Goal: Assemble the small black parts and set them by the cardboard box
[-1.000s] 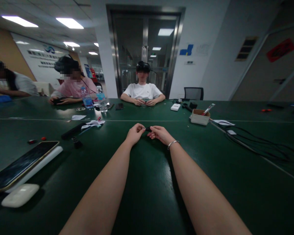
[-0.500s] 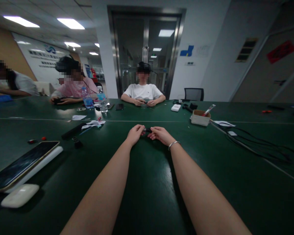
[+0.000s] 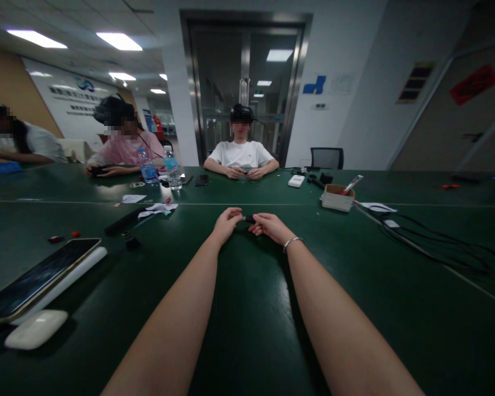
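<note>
Between my two hands, just above the green table, is a small dark cylindrical piece [image 3: 248, 219] with a lighter end toward the left. My right hand [image 3: 270, 226], with a silver bangle at the wrist, pinches its dark right end between thumb and fingers. At the lighter left end, the thumb and fingers of my left hand [image 3: 228, 223] close around the tip. My fingers cover part of the piece, so its exact kind cannot be made out.
A phone [image 3: 45, 280] and a white rounded case [image 3: 37, 329] lie near left, with a small black fitting [image 3: 130, 240] beyond. Water bottles [image 3: 172, 169] stand farther back. Right hold a small box [image 3: 338, 198] and black cables [image 3: 437, 242]. A person [image 3: 241, 157] sits opposite.
My left fingers have shifted slightly at the piece's left end, and less of its lighter end shows. My right hand keeps its hold in the same place.
</note>
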Demonstrator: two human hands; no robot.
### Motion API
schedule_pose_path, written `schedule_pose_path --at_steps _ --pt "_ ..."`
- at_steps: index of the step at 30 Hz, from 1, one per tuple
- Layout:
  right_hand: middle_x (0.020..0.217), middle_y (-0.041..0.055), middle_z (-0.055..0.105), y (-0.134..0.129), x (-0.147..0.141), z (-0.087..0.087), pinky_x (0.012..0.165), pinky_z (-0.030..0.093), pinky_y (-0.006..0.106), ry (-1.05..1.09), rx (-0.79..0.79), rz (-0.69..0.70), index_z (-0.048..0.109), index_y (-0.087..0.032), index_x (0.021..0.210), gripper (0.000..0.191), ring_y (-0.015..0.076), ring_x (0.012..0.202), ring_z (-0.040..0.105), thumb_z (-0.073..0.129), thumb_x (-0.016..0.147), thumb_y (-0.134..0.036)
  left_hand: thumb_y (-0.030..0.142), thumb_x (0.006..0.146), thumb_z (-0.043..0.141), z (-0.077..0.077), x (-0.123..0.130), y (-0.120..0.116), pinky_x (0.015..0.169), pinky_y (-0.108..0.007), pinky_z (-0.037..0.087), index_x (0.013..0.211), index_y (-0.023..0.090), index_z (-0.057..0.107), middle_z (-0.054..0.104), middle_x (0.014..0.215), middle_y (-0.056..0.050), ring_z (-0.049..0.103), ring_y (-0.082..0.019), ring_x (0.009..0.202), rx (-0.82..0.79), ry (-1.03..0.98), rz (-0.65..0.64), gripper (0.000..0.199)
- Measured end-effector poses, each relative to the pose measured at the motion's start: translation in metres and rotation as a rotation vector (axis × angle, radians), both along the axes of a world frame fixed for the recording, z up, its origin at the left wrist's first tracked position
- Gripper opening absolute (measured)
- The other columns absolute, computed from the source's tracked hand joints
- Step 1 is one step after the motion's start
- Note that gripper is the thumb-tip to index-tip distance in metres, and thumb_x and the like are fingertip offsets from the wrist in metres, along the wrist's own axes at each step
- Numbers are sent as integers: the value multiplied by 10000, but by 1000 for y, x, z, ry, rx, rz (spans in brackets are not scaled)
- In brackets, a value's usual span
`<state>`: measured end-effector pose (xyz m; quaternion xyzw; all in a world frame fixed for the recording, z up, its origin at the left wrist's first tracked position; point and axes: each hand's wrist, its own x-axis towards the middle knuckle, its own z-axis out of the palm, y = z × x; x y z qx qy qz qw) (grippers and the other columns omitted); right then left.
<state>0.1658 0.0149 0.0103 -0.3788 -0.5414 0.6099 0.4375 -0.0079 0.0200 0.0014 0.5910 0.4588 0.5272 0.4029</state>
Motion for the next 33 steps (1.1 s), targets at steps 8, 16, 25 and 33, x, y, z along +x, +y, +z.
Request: schedule_pose_path --at_steps 8,16,25,33 --pt "610 89 687 0 0 1 462 508 157 -12 -6 11 567 -91 850 109 86 450 604 540 912 -176 278 727 621 -2 -2 2 653 -264 456 926 132 630 646 787 -57 586 -131 692 47 34 -33 247" --pt "605 86 686 -1 0 0 459 507 166 15 -5 7 561 -100 857 91 92 448 604 529 914 -163 388 805 534 -3 2 -1 517 -203 404 989 184 546 552 590 25 533 -92 531 53 -20 -27 275" --pt "591 83 680 -1 -1 1 453 509 170 28 -19 -32 564 -104 849 103 102 455 611 513 921 -159 333 730 602 -5 1 3 617 -259 448 851 153 600 629 692 -28 588 -134 650 69 24 -31 216" --pt "599 87 685 0 -1 0 454 505 166 13 -27 -25 559 -108 852 103 98 450 606 494 924 -143 327 752 593 -8 -2 6 581 -232 420 937 180 609 611 699 -11 571 -130 658 139 78 8 237"
